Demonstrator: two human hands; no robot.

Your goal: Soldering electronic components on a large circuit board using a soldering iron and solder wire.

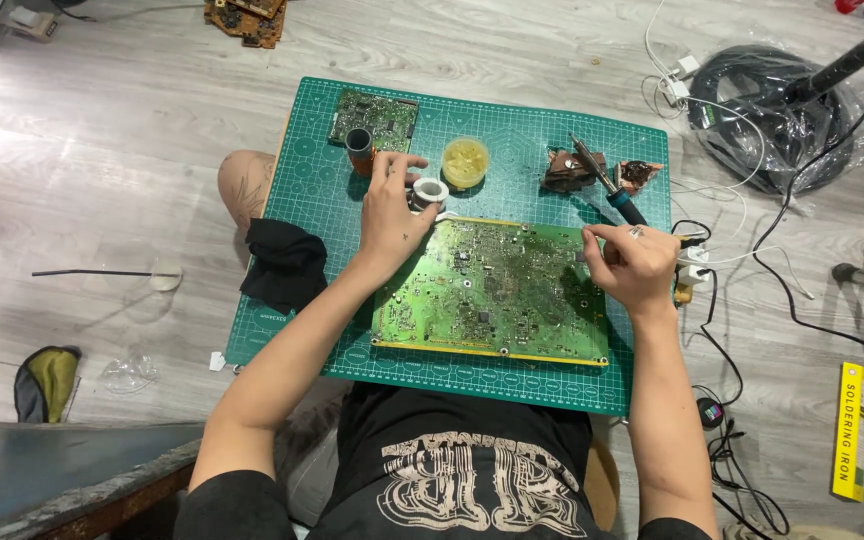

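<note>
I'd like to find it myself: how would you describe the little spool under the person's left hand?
Start at the green cutting mat on the floor and find the big circuit board on it. Just past the board's far left corner, under the left hand, sits the spool. It is a pale ring with a dark hole, unlike the yellow tub beside it.

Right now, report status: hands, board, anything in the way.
Left hand on solder spool. Right hand pinching at large circuit board right edge. Soldering iron parked beyond board; nothing between hands.

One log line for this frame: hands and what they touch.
left hand: on solder spool | right hand: at large circuit board edge | soldering iron: resting on mat
</note>
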